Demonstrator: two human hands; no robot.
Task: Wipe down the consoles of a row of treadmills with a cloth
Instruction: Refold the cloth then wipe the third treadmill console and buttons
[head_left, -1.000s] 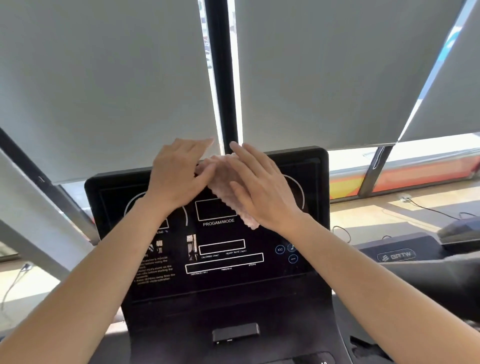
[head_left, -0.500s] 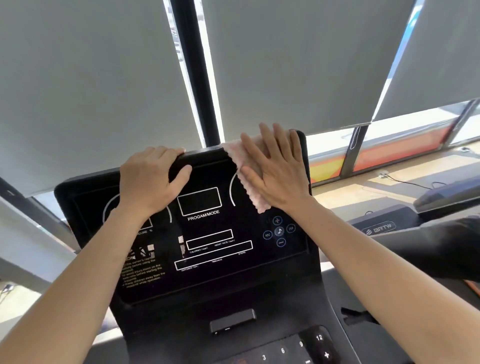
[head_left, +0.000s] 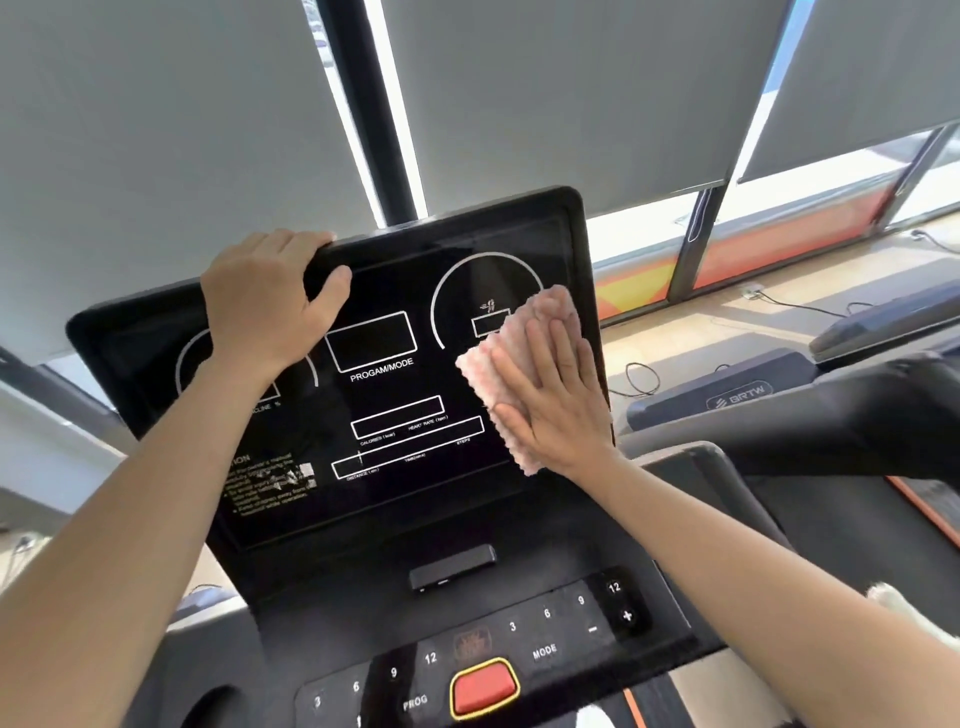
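Left hand (head_left: 267, 299) grips console (head_left: 395, 499) top edge, likely steadying it. Right hand (head_left: 553, 395), flat and open, presses pink cloth (head_left: 480, 366) on the screen's right side.

A gym floor is showing here: a treadmill console (head_left: 395, 395) with speed keys and a red stop button (head_left: 484, 687) is facing blinded windows (head_left: 561, 98), another treadmill (head_left: 737, 395) sitting alongside.

Left hand (head_left: 265, 301) blocks console (head_left: 395, 467) upper left; centre screen free.
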